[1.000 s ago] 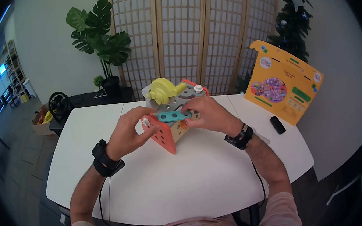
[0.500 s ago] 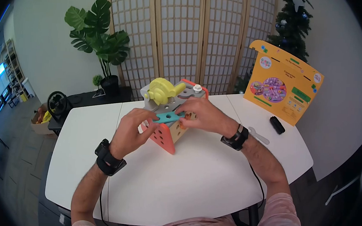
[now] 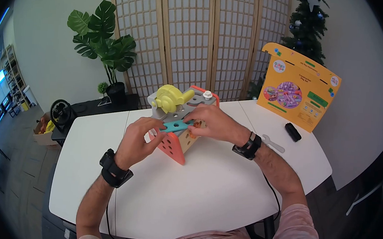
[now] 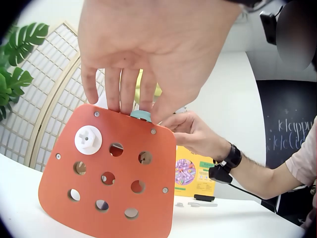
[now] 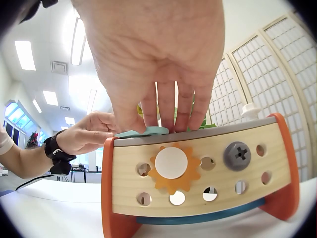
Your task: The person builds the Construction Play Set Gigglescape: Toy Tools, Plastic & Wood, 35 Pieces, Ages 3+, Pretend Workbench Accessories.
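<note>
A teal strip with holes lies over the near end of the toy bench's grey top, pinched at its left end by the left hand and at its right end by the right hand. In the left wrist view, the strip's end shows at the top edge of the red side panel, which carries a white bolt. The right wrist view shows the wooden side with an orange gear and a grey screw. A yellow round piece sits on top.
A grey wrench and a black object lie on the white table to the right. An orange-yellow box panel stands at the back right. A white bolt stands on the bench's far end. Cables run from both wrists.
The left hand has closed in on the strip's left end, and the strip has shifted slightly left and down. The right hand has moved slightly left with it, uncovering more of the wrench.
</note>
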The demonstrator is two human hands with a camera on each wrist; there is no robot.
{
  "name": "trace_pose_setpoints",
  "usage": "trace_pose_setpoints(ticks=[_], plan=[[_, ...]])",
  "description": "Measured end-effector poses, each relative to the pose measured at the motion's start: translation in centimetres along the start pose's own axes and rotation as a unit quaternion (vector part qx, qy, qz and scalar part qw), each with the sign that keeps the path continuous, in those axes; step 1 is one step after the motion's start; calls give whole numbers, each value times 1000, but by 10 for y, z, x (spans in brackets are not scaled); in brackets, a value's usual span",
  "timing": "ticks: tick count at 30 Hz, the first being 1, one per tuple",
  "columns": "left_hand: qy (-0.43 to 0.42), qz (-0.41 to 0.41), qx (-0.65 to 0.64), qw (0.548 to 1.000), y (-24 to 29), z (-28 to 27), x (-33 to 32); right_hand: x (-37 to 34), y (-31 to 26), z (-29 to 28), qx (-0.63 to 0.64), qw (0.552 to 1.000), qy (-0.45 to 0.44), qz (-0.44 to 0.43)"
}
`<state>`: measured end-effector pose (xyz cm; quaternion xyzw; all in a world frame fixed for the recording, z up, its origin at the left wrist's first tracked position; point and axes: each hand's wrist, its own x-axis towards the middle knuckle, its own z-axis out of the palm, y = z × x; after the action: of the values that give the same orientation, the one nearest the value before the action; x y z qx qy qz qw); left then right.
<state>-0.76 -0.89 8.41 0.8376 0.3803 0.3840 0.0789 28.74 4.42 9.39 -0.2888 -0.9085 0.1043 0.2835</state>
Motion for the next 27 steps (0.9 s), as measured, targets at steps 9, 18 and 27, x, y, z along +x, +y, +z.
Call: trace_pose_setpoints(ticks=[9,18,27], plan=[[-8,-6,2,1000,1,-2,0,1,-5,-4,0,998,-35,49],[-1,2,3,1000,-3,-1,0,1,-2,-2,0,1000,-13,17],[-5,3,1,1000,-3,-1,0,1,-2,-1,-8,1000,-6,3]])
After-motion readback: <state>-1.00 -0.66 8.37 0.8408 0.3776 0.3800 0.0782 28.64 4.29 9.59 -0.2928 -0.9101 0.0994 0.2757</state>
